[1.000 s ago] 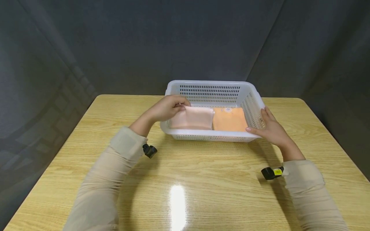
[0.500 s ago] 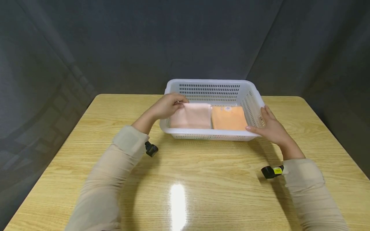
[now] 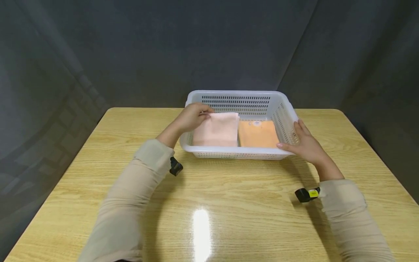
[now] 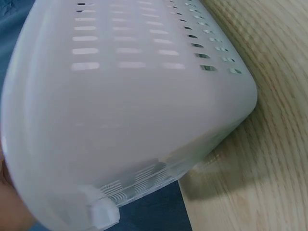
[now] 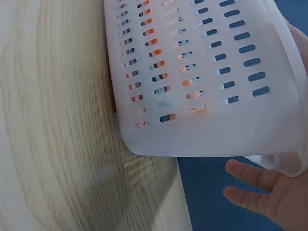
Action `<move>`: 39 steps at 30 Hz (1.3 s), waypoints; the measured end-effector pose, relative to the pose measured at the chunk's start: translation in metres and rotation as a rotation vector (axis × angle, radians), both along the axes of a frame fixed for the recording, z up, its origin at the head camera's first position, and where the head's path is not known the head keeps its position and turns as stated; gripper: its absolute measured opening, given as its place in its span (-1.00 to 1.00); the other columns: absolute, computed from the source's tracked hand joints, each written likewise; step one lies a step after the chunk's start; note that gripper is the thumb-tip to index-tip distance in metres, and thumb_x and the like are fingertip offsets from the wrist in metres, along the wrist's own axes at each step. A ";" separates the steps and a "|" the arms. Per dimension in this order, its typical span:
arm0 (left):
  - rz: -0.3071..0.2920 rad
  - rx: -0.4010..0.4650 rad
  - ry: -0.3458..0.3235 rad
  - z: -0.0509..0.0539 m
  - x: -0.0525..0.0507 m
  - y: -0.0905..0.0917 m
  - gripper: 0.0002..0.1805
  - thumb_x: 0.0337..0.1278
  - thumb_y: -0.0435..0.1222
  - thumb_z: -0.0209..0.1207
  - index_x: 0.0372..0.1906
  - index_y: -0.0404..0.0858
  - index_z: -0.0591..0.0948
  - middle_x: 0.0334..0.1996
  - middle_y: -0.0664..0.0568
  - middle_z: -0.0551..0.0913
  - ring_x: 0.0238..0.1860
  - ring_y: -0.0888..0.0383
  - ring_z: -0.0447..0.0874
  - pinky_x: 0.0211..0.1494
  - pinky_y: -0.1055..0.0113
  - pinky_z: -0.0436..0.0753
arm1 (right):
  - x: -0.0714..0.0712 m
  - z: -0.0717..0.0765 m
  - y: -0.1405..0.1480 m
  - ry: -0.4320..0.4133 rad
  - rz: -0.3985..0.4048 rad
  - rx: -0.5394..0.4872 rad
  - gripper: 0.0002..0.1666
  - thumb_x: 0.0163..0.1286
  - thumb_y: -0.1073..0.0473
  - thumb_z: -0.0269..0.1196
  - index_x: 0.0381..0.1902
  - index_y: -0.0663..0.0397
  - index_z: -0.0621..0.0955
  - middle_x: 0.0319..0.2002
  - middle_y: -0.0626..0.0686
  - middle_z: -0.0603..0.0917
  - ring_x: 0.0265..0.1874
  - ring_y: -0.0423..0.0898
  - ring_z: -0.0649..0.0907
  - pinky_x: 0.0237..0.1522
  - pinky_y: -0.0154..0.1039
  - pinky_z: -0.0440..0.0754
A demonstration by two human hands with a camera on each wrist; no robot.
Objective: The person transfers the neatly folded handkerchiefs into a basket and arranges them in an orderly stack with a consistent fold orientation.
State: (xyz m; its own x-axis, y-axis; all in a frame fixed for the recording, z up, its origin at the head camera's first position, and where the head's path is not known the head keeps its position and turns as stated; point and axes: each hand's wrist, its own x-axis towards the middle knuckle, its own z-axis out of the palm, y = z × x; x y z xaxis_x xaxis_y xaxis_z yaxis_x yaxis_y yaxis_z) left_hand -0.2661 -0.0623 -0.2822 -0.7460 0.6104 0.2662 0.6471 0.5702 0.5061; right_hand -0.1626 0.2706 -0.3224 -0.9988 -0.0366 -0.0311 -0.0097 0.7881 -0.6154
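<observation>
A white plastic basket (image 3: 235, 150) with slotted walls stands toward the table's far edge. Inside it, on the left, a folded pale pink cloth (image 3: 218, 129) has its upper edge raised. My left hand (image 3: 192, 117) reaches over the basket's left end and pinches that cloth near its top left corner. To the right of it lies a folded orange cloth (image 3: 258, 134) with a pale round motif. At the basket's right front corner my right hand (image 3: 307, 143) rests against the rim, thumb on the front edge; its fingers (image 5: 250, 174) look straight in the right wrist view.
The wooden table (image 3: 248, 211) spreads out in front of the basket, with a bright light reflection on it. Dark grey curtains (image 3: 157, 54) hang behind and to the sides. A small black camera (image 3: 176, 166) sits at the left wrist, another camera (image 3: 302, 195) at the right.
My left hand has moved slightly up and right, raising the pink cloth's upper edge, so more of its face shows. The right hand and basket have stayed almost where they were.
</observation>
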 end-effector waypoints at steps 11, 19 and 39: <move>0.056 -0.031 -0.004 -0.006 -0.010 0.007 -0.82 0.10 -0.38 0.04 -0.21 -0.27 0.61 -0.19 -0.03 0.59 -0.11 0.11 0.48 -0.02 0.35 0.37 | 0.000 -0.001 0.001 0.001 0.000 0.019 0.24 0.01 -0.21 0.22 0.29 0.09 -0.35 0.29 0.05 -0.49 0.16 0.43 -0.13 -0.08 0.40 -0.04; 0.087 -0.134 -0.029 -0.008 -0.016 0.017 -0.77 0.13 -0.35 0.02 -0.13 -0.22 0.58 -0.12 0.00 0.56 -0.05 0.13 0.45 0.01 0.34 0.36 | 0.003 0.000 0.002 -0.004 0.001 0.006 0.23 0.03 -0.20 0.22 0.29 0.09 -0.35 0.29 0.05 -0.48 0.16 0.42 -0.15 -0.08 0.40 -0.06; 0.166 -0.380 -0.020 -0.018 -0.019 0.026 -0.67 0.12 -0.38 -0.03 0.01 -0.15 0.51 -0.01 0.01 0.49 0.03 0.08 0.39 0.05 0.24 0.33 | 0.006 0.004 0.003 0.002 0.003 -0.008 0.22 0.03 -0.18 0.22 0.29 0.10 -0.33 0.29 0.07 -0.47 0.16 0.40 -0.20 -0.08 0.41 -0.10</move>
State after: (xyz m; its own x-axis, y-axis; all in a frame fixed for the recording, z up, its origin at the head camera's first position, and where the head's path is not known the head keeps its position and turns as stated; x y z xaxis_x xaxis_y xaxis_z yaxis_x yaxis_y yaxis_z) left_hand -0.2848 -0.0359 -0.3004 -0.8453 0.5335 0.0297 0.5229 0.8146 0.2511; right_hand -0.1570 0.2733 -0.3187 -0.9988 -0.0397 -0.0288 -0.0132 0.7834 -0.6214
